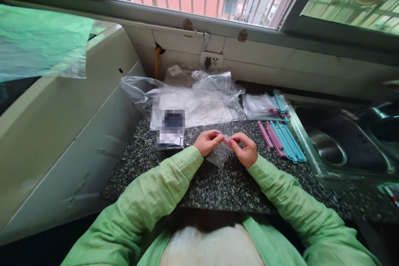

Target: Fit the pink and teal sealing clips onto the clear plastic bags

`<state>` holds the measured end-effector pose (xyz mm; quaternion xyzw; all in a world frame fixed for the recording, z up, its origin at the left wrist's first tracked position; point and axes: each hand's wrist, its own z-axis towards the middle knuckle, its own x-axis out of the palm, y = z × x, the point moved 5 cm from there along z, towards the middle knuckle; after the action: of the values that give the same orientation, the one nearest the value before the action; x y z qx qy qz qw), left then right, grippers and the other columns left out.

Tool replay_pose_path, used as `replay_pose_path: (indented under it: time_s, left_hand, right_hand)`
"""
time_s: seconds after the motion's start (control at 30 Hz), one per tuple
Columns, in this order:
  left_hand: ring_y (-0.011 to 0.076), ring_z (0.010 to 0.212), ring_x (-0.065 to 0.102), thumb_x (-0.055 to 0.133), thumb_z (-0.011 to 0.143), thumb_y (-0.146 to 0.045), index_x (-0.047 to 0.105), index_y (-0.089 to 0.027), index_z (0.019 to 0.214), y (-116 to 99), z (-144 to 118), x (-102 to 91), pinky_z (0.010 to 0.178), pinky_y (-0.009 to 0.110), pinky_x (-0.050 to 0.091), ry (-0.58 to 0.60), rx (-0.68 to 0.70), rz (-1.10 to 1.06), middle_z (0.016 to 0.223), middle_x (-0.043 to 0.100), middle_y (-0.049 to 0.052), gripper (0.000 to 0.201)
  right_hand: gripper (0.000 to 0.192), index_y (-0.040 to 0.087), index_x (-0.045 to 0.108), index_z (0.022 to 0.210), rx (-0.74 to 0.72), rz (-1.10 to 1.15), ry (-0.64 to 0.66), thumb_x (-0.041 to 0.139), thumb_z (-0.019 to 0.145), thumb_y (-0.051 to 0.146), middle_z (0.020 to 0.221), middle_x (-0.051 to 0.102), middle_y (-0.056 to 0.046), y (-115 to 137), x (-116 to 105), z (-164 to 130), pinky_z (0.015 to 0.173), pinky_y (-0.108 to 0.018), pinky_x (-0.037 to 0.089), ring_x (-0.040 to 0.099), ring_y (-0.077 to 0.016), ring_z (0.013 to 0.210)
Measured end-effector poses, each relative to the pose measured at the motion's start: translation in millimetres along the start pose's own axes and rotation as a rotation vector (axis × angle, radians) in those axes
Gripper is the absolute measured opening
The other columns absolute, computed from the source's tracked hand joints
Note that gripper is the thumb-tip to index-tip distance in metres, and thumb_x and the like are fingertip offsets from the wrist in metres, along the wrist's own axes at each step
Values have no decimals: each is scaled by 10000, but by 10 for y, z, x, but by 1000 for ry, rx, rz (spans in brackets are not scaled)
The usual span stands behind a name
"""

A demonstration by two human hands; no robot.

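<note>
Over the speckled counter, my left hand (209, 143) and my right hand (245, 149) face each other, both closed in a pinch on one pink bag-sealing clip (225, 140). Each hand grips an end of the clip. A small clear plastic bag (218, 156) hangs below it between the hands; whether its edge lies inside the clip cannot be made out. To the right of my right hand lie several loose sealing clips, pink clips (274, 140) beside blue clips (288, 142), roughly parallel.
Behind my hands spreads a large clear bag with white contents (196, 106). A partly blurred phone-like object (171, 129) lies left. Packed bags with clips (260, 106) sit at the back right, by the metal sink (324, 133). A beige metal casing (115, 66) borders the left.
</note>
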<state>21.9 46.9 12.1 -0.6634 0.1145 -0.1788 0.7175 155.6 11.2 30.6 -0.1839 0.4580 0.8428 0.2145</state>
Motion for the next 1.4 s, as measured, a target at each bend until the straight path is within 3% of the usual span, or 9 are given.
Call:
replay_pose_path:
  time_s: [0.73,1.4]
  left_hand:
    - [107,602,476,554,683,-507,602,-99,649,28,-80,-12,600,232,373,14,27,55,613,541,26,413]
    - [77,536,404,559,663,-528,564,-119,603,23,-70,-4,545,215,339,5,-15,30,544,462,-20,413]
  right_hand:
    - [77,192,586,691,-34,68,-7,548,729,136,668,591,-25,48,25,-44,629,-285,457,547,-137,670]
    - [80,188,583,684,-28,45,14,540,740,151,662,594,-23,64,28,-19,624,-282,446,538,-131,653]
